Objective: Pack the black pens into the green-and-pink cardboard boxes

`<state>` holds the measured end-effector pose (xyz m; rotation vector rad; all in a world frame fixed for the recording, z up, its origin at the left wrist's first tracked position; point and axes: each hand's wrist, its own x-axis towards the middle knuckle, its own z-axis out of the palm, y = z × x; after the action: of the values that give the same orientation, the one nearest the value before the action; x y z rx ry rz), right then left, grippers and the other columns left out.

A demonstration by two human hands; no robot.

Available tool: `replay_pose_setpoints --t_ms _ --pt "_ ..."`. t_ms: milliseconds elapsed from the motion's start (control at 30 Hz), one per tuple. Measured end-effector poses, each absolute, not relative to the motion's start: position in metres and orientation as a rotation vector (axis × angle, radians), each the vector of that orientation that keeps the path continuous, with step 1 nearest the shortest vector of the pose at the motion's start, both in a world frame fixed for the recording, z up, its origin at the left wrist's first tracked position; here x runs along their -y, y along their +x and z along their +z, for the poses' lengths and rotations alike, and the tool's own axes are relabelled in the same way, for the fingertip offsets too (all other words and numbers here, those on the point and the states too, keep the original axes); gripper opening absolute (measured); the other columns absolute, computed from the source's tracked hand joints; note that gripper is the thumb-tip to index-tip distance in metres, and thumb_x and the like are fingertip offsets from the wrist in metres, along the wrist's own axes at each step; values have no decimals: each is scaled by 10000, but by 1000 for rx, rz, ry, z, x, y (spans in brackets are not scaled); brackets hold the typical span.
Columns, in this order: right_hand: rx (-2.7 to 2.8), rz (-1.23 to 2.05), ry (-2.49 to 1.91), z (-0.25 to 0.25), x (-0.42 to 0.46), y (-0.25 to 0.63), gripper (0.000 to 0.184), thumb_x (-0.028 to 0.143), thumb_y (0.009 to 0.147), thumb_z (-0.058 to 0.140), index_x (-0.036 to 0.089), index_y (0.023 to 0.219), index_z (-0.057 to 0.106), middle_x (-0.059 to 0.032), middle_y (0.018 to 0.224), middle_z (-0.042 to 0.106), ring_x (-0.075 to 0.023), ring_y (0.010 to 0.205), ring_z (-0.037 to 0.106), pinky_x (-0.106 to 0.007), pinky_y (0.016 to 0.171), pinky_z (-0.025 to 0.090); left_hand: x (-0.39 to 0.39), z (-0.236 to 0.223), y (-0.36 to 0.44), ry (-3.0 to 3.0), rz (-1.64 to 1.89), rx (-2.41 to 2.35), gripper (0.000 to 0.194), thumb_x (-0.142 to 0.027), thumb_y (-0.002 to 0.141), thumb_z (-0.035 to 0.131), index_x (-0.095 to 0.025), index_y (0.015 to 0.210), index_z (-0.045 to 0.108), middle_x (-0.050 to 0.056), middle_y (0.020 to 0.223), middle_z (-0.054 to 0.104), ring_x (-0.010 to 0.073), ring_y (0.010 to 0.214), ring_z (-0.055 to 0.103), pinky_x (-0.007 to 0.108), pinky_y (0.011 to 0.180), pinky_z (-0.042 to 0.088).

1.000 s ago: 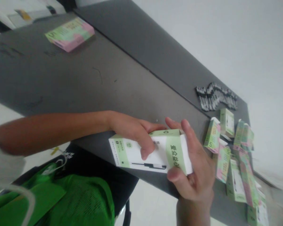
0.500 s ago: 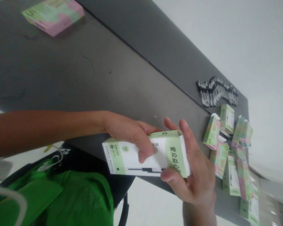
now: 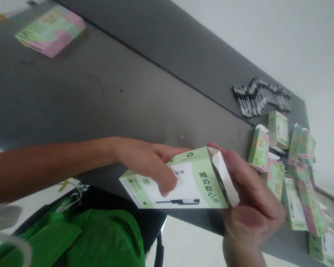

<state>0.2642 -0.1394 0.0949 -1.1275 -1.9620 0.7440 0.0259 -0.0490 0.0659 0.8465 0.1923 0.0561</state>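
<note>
A left hand [image 3: 147,165] curls its fingers over a green-and-white pen carton [image 3: 183,183], held above the near edge of a grey table [image 3: 100,104], while a right hand [image 3: 253,211] grips the carton's open end, its white flap [image 3: 225,178] raised. Loose cartons [image 3: 295,178] lie scattered at right, beside a wavy row of black pens [image 3: 260,98]; a flat pink-and-green carton [image 3: 50,31] lies far left.

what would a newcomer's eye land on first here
First comes the white and pale green carton in the lower middle of the view, gripped by two hands, one at its closed end and the other at its open flap. To the right, similar cartons lie scattered on the dark grey table, beside a wavy black and white row of small items. Bright green fabric fills the bottom left.
</note>
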Motion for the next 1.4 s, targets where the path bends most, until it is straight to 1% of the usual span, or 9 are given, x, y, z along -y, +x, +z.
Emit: replay_pose_setpoints --t_ms 67,167,267,433,633,767,933,1100,1400 --pt "1813 636 -1118 97 138 263 550 505 960 744 306 1468 682 -123 1335 776 -417 1236 743 -665 987 657 49 66 25 860 76 -211 590 -258 712 842 -246 1267 642 -24 862 737 162 657 678 236 550 546" --pt "1727 597 -1142 100 136 260 434 319 875 872 362 1299 794 -41 1164 841 -352 1066 811 -610 993 676 48 65 25 883 84 -245 604 -269 715 856 -251 1272 624 -27 885 732 161 696 680 230 571 546" --pt "1692 653 -1205 103 137 259 481 251 882 863 414 1324 770 10 1169 841 -312 1032 821 -554 983 693 49 67 23 883 68 -281 617 -254 712 855 -246 1275 604 -27 906 725 155 709 671 226 583 544" --pt "1684 803 -1272 102 140 258 459 221 957 778 449 1354 738 44 1263 812 -249 1009 829 -420 850 731 50 71 21 885 39 -342 659 -228 701 848 -237 1293 560 -27 929 713 146 725 664 212 578 534" --pt "1803 766 -1175 100 140 259 530 172 983 714 426 1446 672 47 1350 768 -256 1061 814 -531 1070 660 46 78 19 917 -9 -420 649 -209 697 837 -235 1266 527 -29 928 689 147 722 657 208 567 522" --pt "1931 641 -1095 95 140 262 566 175 1002 676 375 1527 605 33 1437 721 -259 1169 783 -529 1115 632 45 81 18 932 -30 -449 620 -202 696 827 -232 1239 530 -40 890 662 141 683 637 209 545 511" --pt "2062 414 -1044 88 139 262 531 306 1081 569 282 1609 513 -31 1489 694 -271 1253 751 -500 1110 634 44 81 18 923 -30 -450 595 -195 698 810 -233 1217 521 -48 873 659 141 673 632 212 536 511" --pt "2129 253 -959 87 136 259 624 183 1006 672 172 1607 505 -73 1484 695 -256 1235 761 -412 1106 642 45 81 19 933 -9 -413 594 -182 696 807 -235 1221 533 -62 849 654 127 663 620 201 536 507" --pt "2090 247 -958 82 137 260 673 130 906 771 201 1550 589 -58 1467 710 -264 1180 780 -403 997 701 49 76 18 926 32 -393 586 -180 707 816 -229 1222 543 -63 848 668 125 649 628 196 521 500"
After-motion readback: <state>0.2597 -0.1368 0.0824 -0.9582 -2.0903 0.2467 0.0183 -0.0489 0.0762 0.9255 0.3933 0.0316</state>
